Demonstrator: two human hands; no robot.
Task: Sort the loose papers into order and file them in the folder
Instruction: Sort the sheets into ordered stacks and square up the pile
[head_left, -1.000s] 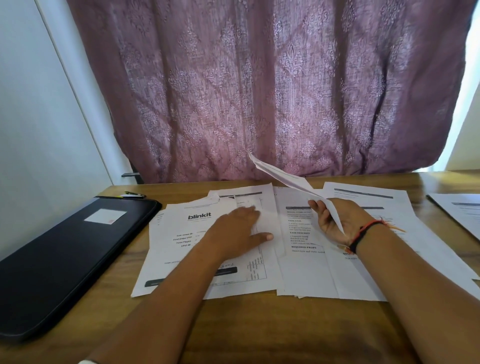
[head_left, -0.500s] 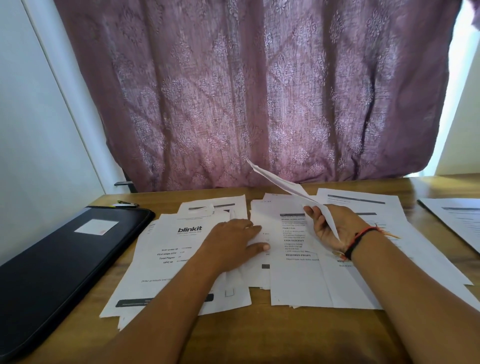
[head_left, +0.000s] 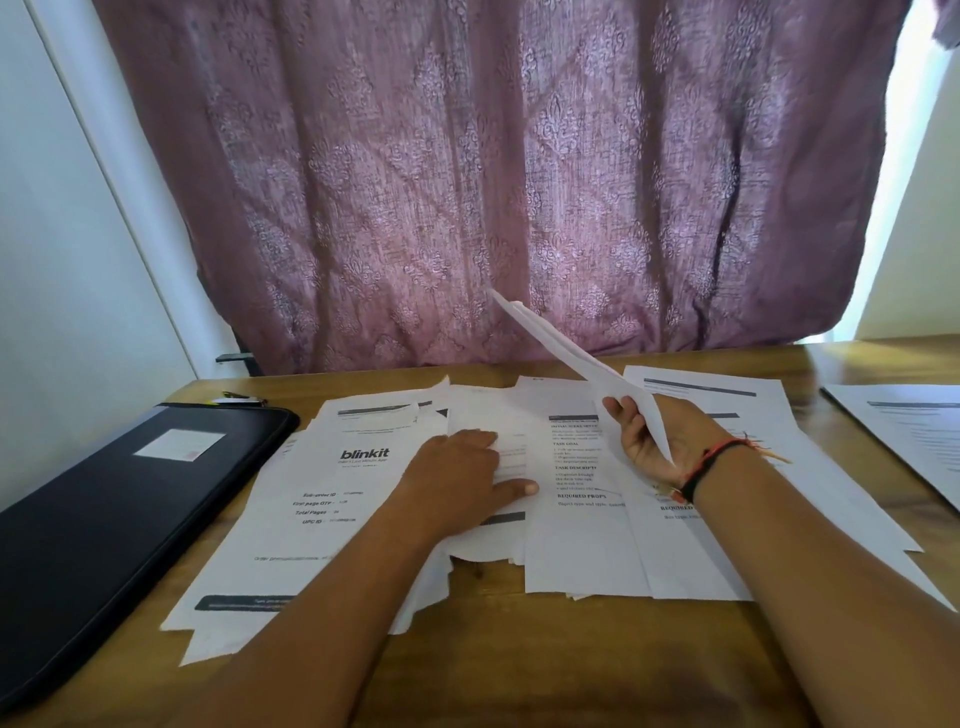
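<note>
Several loose printed papers (head_left: 582, 540) lie overlapped across the wooden table (head_left: 519, 665). A sheet headed "blinkit" (head_left: 332, 499) is on the left of the spread. My left hand (head_left: 462, 483) rests flat, palm down, on the middle papers with its fingers straight. My right hand (head_left: 660, 441) holds a thin bunch of sheets (head_left: 566, 353) edge-on, lifted above the table and slanting up to the left. A closed black folder (head_left: 119, 514) with a white label lies at the left edge of the table.
Another printed sheet (head_left: 914, 441) lies apart at the far right. A small pen-like object (head_left: 239, 399) sits behind the folder. A mauve patterned curtain (head_left: 493, 182) hangs behind the table, with a white wall (head_left: 67, 260) on the left.
The "blinkit" sheet and those under my left hand have slid left and toward me, opening a gap in the spread. My right hand still holds the lifted sheets.
</note>
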